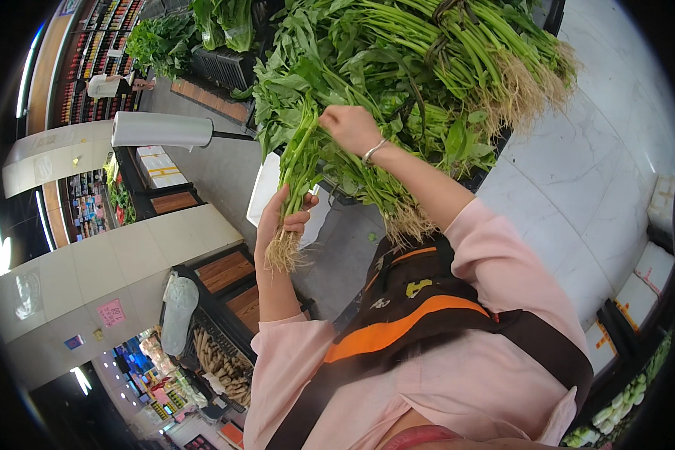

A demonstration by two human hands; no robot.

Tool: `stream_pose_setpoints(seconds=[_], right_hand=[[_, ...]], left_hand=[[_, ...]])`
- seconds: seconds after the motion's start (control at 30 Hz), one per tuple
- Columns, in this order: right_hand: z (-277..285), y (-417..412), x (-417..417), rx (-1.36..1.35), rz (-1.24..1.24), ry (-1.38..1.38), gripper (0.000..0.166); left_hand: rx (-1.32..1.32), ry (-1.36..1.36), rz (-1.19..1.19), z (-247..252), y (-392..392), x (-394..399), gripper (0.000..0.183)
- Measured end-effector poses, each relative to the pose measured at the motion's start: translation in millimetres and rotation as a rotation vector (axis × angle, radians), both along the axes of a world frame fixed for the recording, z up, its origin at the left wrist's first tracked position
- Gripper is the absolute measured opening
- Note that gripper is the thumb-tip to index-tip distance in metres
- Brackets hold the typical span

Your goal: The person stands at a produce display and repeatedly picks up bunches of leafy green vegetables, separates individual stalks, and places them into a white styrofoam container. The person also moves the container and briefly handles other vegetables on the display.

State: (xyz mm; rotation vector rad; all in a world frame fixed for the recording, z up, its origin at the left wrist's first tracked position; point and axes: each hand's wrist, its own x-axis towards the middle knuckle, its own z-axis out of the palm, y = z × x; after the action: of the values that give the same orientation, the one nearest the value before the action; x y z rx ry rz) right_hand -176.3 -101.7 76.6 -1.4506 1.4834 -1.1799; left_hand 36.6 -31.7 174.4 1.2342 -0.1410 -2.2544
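My left hand [290,215] is closed around the lower stems of a small bunch of leafy greens [299,149], held upright with its pale roots [284,251] hanging below the fingers. At the upper right side of that bunch is my right hand [349,128], a silver bangle on its wrist. Its fingers are curled in and touch the leaves; whether a leaf is pinched between them is hidden. Beyond both hands lies a large heap of rooted greens [337,73]. Dark ties bind a thick bunch [455,42] on the heap. More stems with roots [405,219] stick out under my right forearm.
A white bin [264,188] stands on the floor behind my left hand. To the left is a plastic bag roll [163,129] on a rod. A crate of brown roots [222,360] sits lower left. White foam boxes [647,275] are at right. Another person [109,85] stands near far shelves.
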Motion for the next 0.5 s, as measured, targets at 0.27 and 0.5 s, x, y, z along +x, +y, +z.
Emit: stream_pose_setpoints(seconds=[0.27,0.5], right_hand=[[-40.9,-5.0,11.4,-0.178,0.343,-0.007,0.036],[-12.5,10.4,21.1,0.046,0.455,0.139,0.028]], left_hand=[[0.097,0.194,0.01,-2.3,-9.2,9.9,0.055],[0.047,0.125,-0.019,-2.6,-9.5,17.6,0.051]])
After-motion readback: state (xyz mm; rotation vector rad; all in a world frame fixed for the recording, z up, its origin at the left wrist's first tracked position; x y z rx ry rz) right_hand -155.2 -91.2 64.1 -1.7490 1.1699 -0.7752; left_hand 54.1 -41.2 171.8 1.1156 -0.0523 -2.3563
